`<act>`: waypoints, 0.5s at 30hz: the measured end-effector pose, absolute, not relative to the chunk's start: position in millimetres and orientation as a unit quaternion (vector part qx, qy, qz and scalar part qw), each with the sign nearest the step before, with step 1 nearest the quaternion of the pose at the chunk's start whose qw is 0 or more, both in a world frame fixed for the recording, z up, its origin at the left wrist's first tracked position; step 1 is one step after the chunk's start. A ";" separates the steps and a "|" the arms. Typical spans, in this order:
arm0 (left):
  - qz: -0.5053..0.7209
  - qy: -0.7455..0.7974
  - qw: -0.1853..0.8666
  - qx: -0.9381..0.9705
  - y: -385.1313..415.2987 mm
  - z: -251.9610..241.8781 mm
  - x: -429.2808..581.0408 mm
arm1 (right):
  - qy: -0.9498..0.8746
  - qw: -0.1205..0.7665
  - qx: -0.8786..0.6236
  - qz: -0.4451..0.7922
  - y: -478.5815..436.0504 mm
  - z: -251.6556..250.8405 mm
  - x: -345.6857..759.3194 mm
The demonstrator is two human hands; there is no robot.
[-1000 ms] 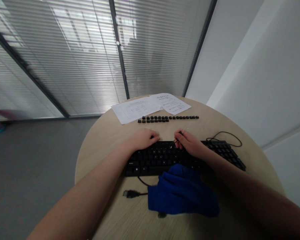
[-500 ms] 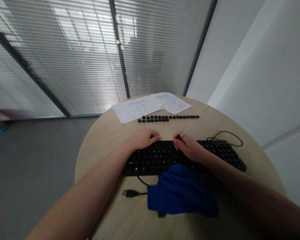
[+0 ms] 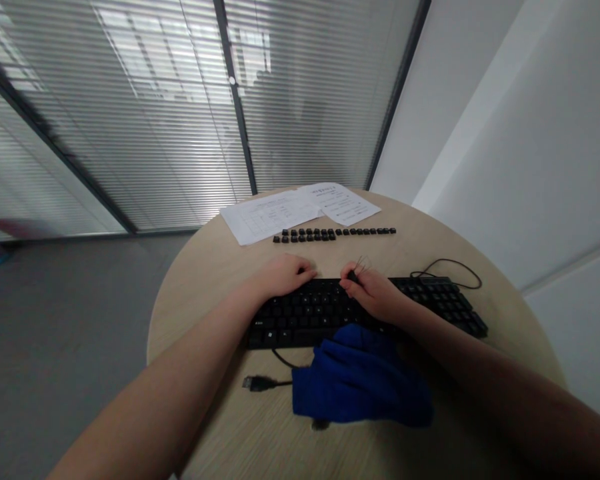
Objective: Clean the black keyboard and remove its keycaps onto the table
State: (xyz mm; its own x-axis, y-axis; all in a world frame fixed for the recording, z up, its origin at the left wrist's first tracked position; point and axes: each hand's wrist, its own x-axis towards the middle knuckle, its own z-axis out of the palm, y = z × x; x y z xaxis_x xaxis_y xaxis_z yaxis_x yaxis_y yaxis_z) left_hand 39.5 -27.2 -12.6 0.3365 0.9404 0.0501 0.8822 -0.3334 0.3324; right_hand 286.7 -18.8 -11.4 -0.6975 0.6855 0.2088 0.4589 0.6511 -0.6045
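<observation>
A black keyboard [image 3: 300,320] lies across the round table. My left hand [image 3: 286,273] rests at its upper left edge, thumb and fingers apart, with nothing seen in it. Over the middle of the keyboard, my right hand [image 3: 373,291] is closed on a small black tool [image 3: 353,276] with thin wires sticking up from it. Black keycaps [image 3: 309,235] stand in rows beyond the keyboard. A blue cloth [image 3: 360,380] covers part of the keyboard's near edge.
Printed papers [image 3: 275,215] lie at the far side of the table [image 3: 190,280]. A USB plug [image 3: 259,383] on a cable sits left of the cloth. A cable loop [image 3: 455,263] curls behind the keyboard's right end. Beyond the table are blinds and a white wall.
The whole view has shifted slightly. My right hand has tilted a little with the black tool still in its fingers; my left hand stays by the keyboard's edge.
</observation>
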 end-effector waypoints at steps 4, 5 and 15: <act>0.110 0.564 0.117 0.810 -27.8 -11.3 39.8 | -0.889 0.215 -0.314 0.256 -18.6 -12.9 285.7; 0.106 0.566 0.115 0.809 -28.3 -10.4 40.2 | -0.885 0.221 -0.312 0.264 -18.1 -13.5 285.8; 0.110 0.568 0.125 0.806 -28.9 -11.0 39.1 | -0.846 0.278 -0.321 0.322 -18.2 -23.4 291.5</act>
